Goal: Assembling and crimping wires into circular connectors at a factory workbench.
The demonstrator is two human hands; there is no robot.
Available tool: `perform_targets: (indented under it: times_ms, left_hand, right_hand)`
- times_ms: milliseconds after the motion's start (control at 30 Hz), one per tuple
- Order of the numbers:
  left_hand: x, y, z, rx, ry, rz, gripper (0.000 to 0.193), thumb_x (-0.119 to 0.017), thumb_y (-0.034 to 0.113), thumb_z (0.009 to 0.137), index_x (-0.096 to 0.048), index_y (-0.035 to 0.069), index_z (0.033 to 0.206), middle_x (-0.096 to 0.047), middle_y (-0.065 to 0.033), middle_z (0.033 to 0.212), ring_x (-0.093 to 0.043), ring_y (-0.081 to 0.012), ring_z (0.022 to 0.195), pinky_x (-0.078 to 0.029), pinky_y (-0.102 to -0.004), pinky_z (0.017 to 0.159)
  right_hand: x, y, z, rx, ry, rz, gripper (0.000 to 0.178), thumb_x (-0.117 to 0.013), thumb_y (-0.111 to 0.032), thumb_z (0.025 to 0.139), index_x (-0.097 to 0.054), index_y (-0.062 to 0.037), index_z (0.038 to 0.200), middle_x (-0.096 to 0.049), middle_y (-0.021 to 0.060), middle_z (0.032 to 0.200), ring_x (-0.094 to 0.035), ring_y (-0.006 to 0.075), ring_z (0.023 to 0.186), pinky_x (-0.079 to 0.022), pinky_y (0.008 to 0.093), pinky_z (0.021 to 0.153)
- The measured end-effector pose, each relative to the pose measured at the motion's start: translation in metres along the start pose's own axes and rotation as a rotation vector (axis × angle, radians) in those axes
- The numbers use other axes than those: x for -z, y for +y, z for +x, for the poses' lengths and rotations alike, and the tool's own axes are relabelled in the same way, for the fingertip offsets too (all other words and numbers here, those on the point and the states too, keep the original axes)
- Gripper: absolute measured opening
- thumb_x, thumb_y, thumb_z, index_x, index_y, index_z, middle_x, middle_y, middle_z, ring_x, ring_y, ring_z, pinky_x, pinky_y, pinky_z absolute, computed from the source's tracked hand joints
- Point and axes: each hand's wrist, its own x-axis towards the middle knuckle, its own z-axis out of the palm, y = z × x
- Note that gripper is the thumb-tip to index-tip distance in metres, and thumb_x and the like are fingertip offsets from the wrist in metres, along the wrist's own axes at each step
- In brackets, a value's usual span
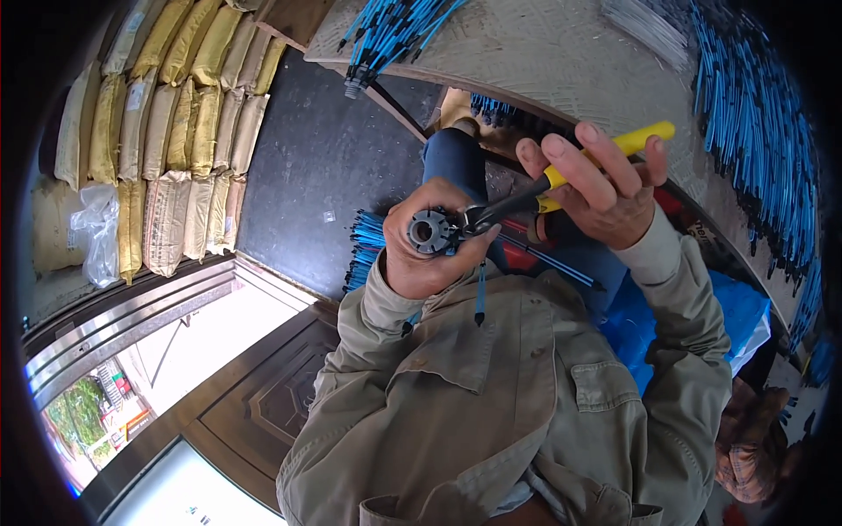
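My left hand [405, 276] is closed around a grey round slotted plastic part [428, 231] with a hole in its middle. A thin blue rod with a black tip [481, 294] hangs down below that hand. My right hand [605, 202] grips pliers with yellow handles [646, 138], its fingers partly stretched along them. The dark jaws of the pliers meet the side of the grey part, beside my left thumb. What exactly lies between the jaws is too small to tell.
Several bundles of blue rods with black tips lie on the bench at right [754, 149], at its far edge [395, 39] and beside my left hand [367, 241]. Filled sacks [167, 131] are stacked at left. Blue plastic sheeting [732, 307] is near my right elbow.
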Motion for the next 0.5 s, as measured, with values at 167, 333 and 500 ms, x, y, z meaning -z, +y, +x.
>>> perform_targets:
  times_ms: [167, 333, 500]
  left_hand:
    - [-0.003, 0.001, 0.0, -0.021, 0.039, 0.016, 0.023, -0.068, -0.008, 0.066, -0.054, 0.002, 0.081, -0.058, -0.0051, 0.075, -0.054, -0.0099, 0.069, -0.042, -0.0231, 0.064]
    - [0.003, -0.004, -0.004, 0.001, 0.036, -0.01, 0.031, -0.073, -0.005, 0.063, -0.056, 0.001, 0.088, -0.059, -0.0048, 0.079, -0.055, -0.01, 0.072, -0.042, -0.0224, 0.066]
    - [0.005, 0.015, 0.006, 0.12, -0.188, 0.026, 0.057, -0.085, 0.02, 0.059, -0.055, 0.0, 0.103, -0.06, -0.0111, 0.086, -0.058, -0.0191, 0.079, -0.045, -0.0305, 0.071]
  right_hand:
    - [0.015, -0.014, -0.02, -0.085, -0.114, 0.023, 0.029, -0.071, -0.025, 0.077, -0.055, -0.0174, 0.1, -0.048, -0.0036, 0.111, -0.051, 0.0131, 0.104, -0.031, 0.0415, 0.099]
    - [0.049, 0.023, 0.018, 0.047, -0.491, 0.353, 0.03, -0.069, -0.03, 0.079, -0.055, -0.0115, 0.097, -0.054, 0.0014, 0.105, -0.058, 0.0198, 0.094, -0.047, 0.0399, 0.081]
    - [0.067, 0.051, 0.031, -0.178, -1.181, 1.191, 0.037, -0.068, -0.031, 0.078, -0.05, -0.0069, 0.101, -0.057, 0.0094, 0.1, -0.062, 0.0285, 0.08, -0.052, 0.0371, 0.061]
